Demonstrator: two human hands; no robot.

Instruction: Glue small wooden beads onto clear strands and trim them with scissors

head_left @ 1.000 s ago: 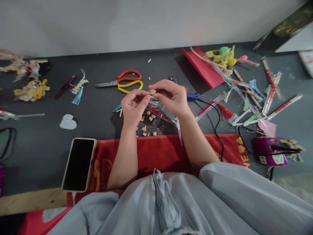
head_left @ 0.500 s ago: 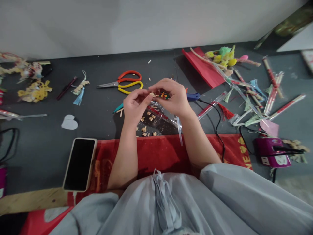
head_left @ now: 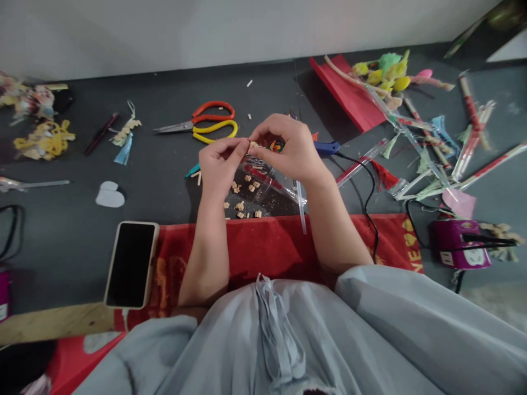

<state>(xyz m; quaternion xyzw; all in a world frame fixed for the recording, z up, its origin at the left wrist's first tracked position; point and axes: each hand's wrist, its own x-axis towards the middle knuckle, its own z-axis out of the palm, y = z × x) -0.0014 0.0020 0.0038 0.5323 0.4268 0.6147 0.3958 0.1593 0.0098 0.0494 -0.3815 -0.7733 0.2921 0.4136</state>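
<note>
My left hand is closed in a pinch at the middle of the table, its thumb and fingertips at one side of a small pale wooden piece. From the other side my right hand pinches the same piece; fingers cover most of it. Beneath the hands lie several similar small wooden pieces, with pale crumbs around them. A clear plastic wrapper with red print lies below my right hand. Something orange and green shows behind the right fingers, partly hidden.
Scissors with red and yellow handles lie beyond my left hand. A blue-handled tool trails a black cord at right. A phone rests at left, beside a red towel. Wrapped sticks and tassels crowd the right side.
The view has tilted and shifted slightly, so the table things appear higher. The fingertips have drawn closer together around the small wooden piece, which is now more covered.
</note>
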